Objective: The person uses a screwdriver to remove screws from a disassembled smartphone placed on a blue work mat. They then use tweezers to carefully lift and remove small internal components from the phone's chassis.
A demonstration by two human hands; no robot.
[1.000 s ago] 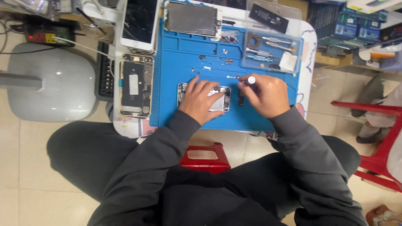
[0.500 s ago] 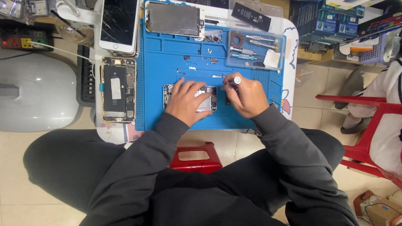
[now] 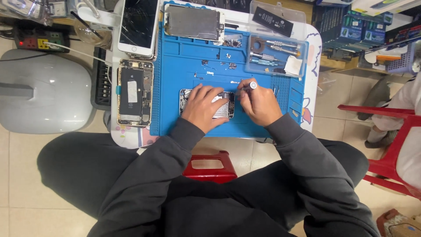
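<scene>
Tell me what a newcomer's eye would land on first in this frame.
First the bright blue mat covering the small table, where the left hand presses down on an opened phone and the right hand works a small screwdriver at its edge. Next, left of the mat, a second opened phone lies below a phone with a cracked screen.

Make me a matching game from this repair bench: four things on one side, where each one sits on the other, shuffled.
Things:
1. cracked white phone
2. opened phone with its insides showing
3. small phone shell
4. screwdriver

Places:
A. under the left hand on the blue mat
B. in the right hand
C. at the table's far left corner
D. just left of the blue mat, nearer the person

Pairs: 1-C, 2-D, 3-A, 4-B
</scene>
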